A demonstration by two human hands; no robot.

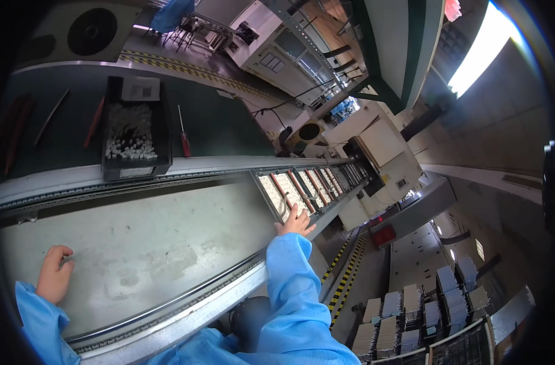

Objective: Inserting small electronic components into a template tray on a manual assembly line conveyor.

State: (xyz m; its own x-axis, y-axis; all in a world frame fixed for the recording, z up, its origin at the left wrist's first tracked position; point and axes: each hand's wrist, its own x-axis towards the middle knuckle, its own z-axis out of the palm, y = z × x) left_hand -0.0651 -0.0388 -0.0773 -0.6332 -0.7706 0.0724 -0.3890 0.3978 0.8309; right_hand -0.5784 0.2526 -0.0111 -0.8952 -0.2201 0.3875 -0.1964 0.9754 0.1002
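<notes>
My right hand (296, 223) reaches to the near edge of a dark carrier frame (272, 196) on the conveyor. Its fingers are spread over the frame's corner and a white board (270, 188), and nothing shows gripped in them. Several such pale boards, divided by reddish-brown and dark bars (281, 187), lie in a row running off to the right. At the far left, my left hand (55, 275) hovers over the conveyor's grey-green bed (144, 243). Its fingers are bent, with the thumb apart and nothing held.
Beyond the rail, a black bin (137, 131) of small white parts stands on a dark green bench (223, 128). A red-handled screwdriver (184, 143) lies beside it. The conveyor leads right to a machine (375, 146). Racks of stacked panels (411, 310) stand at lower right.
</notes>
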